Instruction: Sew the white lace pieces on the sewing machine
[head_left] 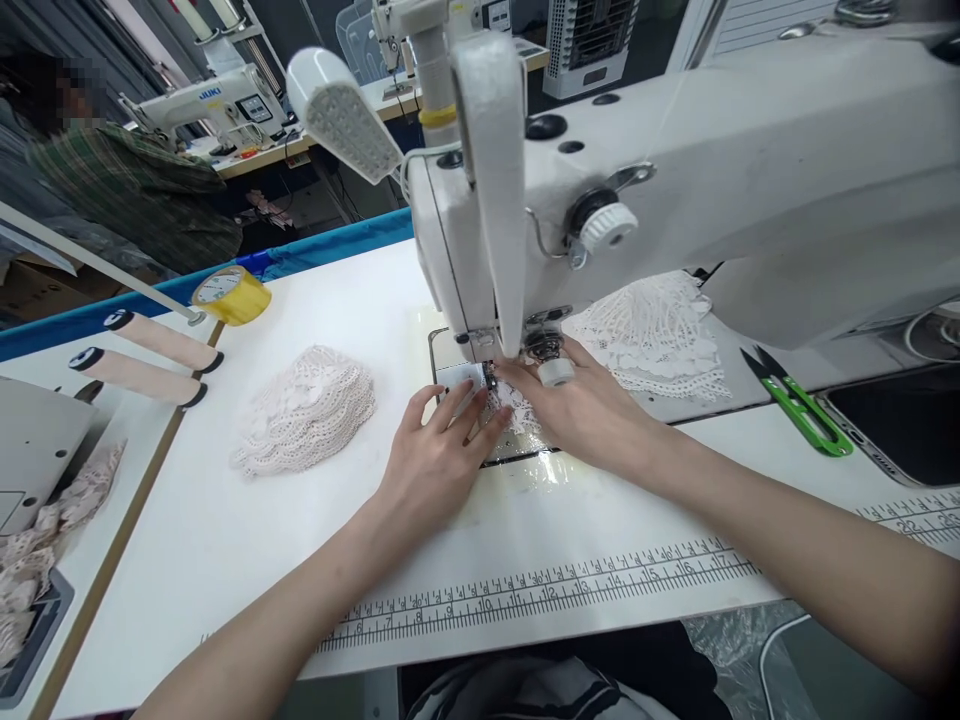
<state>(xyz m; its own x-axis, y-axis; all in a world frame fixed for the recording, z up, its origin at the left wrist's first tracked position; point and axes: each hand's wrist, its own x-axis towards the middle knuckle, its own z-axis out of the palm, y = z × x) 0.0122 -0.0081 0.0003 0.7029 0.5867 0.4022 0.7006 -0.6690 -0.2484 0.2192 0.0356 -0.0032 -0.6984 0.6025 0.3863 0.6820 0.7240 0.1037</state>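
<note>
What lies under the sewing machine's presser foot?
A small piece of pale lace on the metal needle plate, pressed flat by the left hand and right hand. The lace directly beneath the presser foot is hidden by the machine head.

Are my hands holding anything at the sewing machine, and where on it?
Nothing is gripped. The left hand and right hand press a small lace piece flat under the sewing machine, fingertips on its left and right edges.

Openwork lace piece on a glossy metal plate; smooth white tabletop, enamelled sewing machine.
</note>
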